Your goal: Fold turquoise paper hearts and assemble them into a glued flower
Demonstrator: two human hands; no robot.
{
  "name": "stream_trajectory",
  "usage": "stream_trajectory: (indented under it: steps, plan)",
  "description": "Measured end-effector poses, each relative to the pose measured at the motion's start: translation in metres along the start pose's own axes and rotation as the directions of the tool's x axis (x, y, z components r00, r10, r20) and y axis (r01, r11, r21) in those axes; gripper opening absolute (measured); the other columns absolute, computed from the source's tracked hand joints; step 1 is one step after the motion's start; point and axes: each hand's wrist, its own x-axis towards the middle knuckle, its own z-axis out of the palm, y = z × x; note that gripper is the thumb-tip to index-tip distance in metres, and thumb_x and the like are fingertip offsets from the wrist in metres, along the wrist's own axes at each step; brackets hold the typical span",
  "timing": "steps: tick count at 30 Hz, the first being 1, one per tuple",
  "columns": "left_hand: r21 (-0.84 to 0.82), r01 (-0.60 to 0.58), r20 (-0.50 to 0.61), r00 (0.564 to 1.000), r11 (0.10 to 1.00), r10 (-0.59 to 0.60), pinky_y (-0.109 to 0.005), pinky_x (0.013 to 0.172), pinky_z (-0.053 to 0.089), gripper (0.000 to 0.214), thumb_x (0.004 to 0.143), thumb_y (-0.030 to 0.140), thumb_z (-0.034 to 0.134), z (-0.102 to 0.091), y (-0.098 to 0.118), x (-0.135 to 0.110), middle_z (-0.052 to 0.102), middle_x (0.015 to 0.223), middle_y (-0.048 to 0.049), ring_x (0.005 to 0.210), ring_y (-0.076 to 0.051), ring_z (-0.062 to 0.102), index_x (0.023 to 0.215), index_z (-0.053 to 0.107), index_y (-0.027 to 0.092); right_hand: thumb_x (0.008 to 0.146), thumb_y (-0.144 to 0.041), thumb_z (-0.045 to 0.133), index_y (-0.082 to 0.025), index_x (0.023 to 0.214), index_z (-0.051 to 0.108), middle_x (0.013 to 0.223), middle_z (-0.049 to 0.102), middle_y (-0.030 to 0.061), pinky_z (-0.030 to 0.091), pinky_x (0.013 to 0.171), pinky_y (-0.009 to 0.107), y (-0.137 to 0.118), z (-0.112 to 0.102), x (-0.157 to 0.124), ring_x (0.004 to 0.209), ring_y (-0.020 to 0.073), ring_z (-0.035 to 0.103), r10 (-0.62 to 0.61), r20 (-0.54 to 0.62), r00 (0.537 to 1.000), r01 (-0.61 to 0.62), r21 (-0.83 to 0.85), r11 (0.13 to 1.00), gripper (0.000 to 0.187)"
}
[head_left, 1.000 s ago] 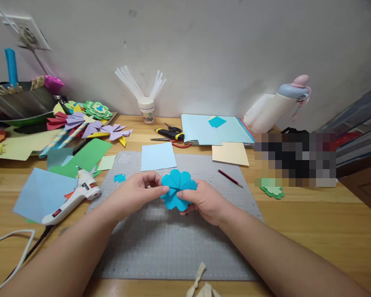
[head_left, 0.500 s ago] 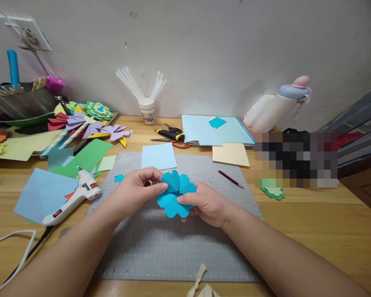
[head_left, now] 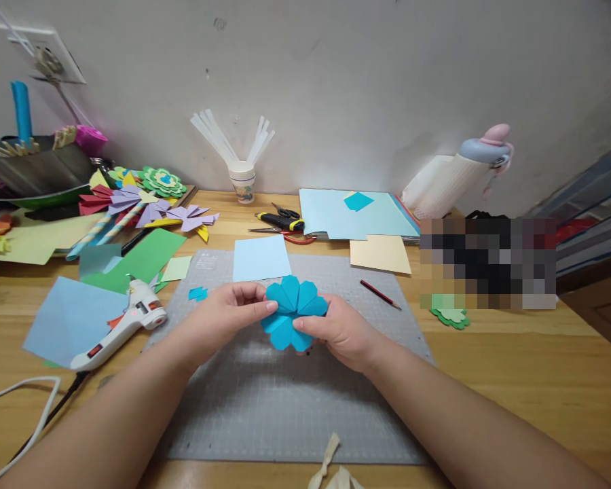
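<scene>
A blue folded paper flower point(head_left: 292, 309) with heart-shaped petals is held just above the grey cutting mat point(head_left: 285, 401). My left hand point(head_left: 224, 319) pinches its left edge between thumb and fingers. My right hand point(head_left: 336, 333) grips it from the right and below, thumb pressed on a lower petal. Both hands are closed on the flower.
A white glue gun point(head_left: 125, 322) lies left of the mat beside blue and green paper sheets point(head_left: 71, 316). Behind the mat are a light blue square point(head_left: 261, 258), scissors point(head_left: 280, 221), a red pencil point(head_left: 379, 293), a cup of sticks point(head_left: 242, 180) and paper flowers point(head_left: 147, 204).
The flower has been turned a little and lifted slightly between my hands; both hands keep their hold in nearly the same place.
</scene>
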Motion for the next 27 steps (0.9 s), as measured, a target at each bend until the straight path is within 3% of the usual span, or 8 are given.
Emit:
stream_trajectory:
  steps: [4,9,18,23,27]
  plan:
    - [-0.04,-0.011,0.018,1.0,0.999,0.011,-0.026,0.065,0.041,0.025,0.068,0.039,0.074,0.0009,-0.0007,0.0002,0.063,0.07,-0.0002,0.064,-0.013,0.052,0.074,0.067,0.016,0.072,-0.028,0.068,-0.013,0.089,0.067,0.08,0.072,0.0062,0.049,0.056,0.026,0.0002,0.0001,-0.0003,0.064,0.0148,0.062,-0.009,0.033,0.999,0.01,-0.039,0.999,0.022]
    - [-0.07,-0.043,-0.021,0.999,0.997,0.041,-0.024,0.063,0.041,0.024,0.068,0.037,0.075,0.0013,-0.0013,-0.0003,0.061,0.066,0.0021,0.061,-0.012,0.051,0.07,0.064,0.017,0.069,-0.027,0.069,-0.014,0.081,0.068,0.073,0.07,0.0032,0.049,0.057,0.027,-0.0025,0.0036,-0.0002,0.061,0.0145,0.061,-0.009,-0.063,0.998,0.002,-0.104,0.995,0.017]
    - [-0.012,-0.132,-0.119,0.984,0.991,0.13,-0.025,0.058,0.042,0.029,0.063,0.038,0.077,0.0087,-0.002,0.002,0.057,0.063,0.0024,0.06,-0.012,0.051,0.063,0.057,0.017,0.069,-0.027,0.068,-0.017,0.078,0.068,0.073,0.07,0.0004,0.049,0.061,0.027,-0.0019,0.0055,-0.0004,0.065,0.0152,0.062,-0.043,-0.092,0.995,0.03,-0.13,0.991,0.014]
    - [-0.029,-0.112,-0.096,0.989,0.993,0.109,-0.025,0.06,0.042,0.027,0.063,0.035,0.077,0.0095,-0.003,0.002,0.059,0.066,0.002,0.062,-0.012,0.052,0.067,0.057,0.016,0.068,-0.025,0.068,-0.016,0.079,0.067,0.071,0.069,0.0004,0.049,0.062,0.027,-0.0019,0.0062,-0.0015,0.063,0.0146,0.061,-0.077,-0.143,0.987,0.054,-0.155,0.986,0.015]
    - [-0.042,-0.055,-0.012,0.998,0.998,0.054,-0.028,0.068,0.044,0.028,0.065,0.038,0.075,0.0087,-0.0027,0.0004,0.061,0.072,-0.0005,0.069,-0.015,0.055,0.072,0.059,0.017,0.07,-0.027,0.066,-0.016,0.078,0.068,0.072,0.07,0.0016,0.049,0.063,0.028,-0.0008,0.005,-0.0011,0.064,0.0154,0.062,-0.071,-0.149,0.986,0.045,-0.171,0.984,0.014]
